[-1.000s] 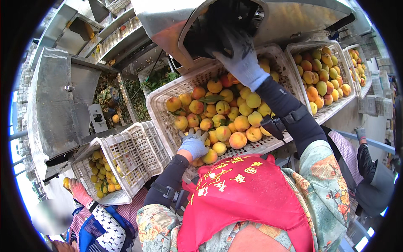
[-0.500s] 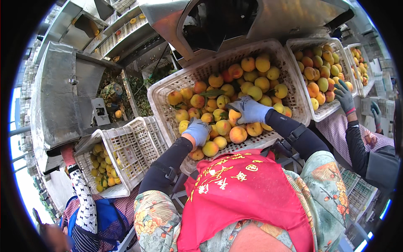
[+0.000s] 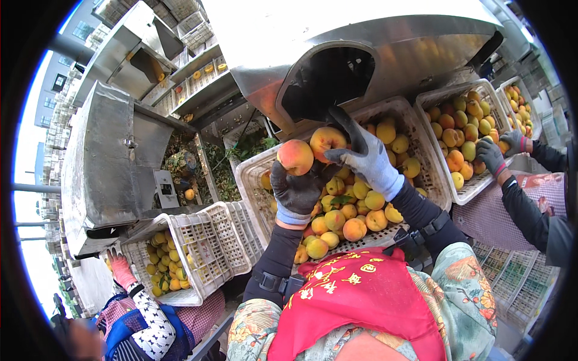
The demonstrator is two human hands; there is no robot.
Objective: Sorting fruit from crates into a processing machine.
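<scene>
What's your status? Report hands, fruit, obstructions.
Left grey-gloved hand holding round orange-red peach; right grey-gloved hand holding second peach. Both over white plastic crate. Curved metal housing close ahead.

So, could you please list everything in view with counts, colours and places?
Main crate: 1, white, centre
Peaches inside: many, yellow to orange, main crate
Held peaches: 2, orange-red, above main crate
Right crates: 2, white, upper right, holding peaches
Left crates: several, white, lower left, one holding peaches
Other crates: uncountable, pale, lower right and background
Metal chute: 1, silver, top centre
Metal housing: 1, grey, left
Leafy debris: uncountable, green-brown, beside metal housing
Co-worker's glove: 1, coral, lower left
Co-worker gloves: 2, dark grey, right
Bib: 1, red, lower centre
Left hand: 1, dark-and-blue glove, holding one peach
Right hand: 1, grey-and-blue glove, around the other
</scene>
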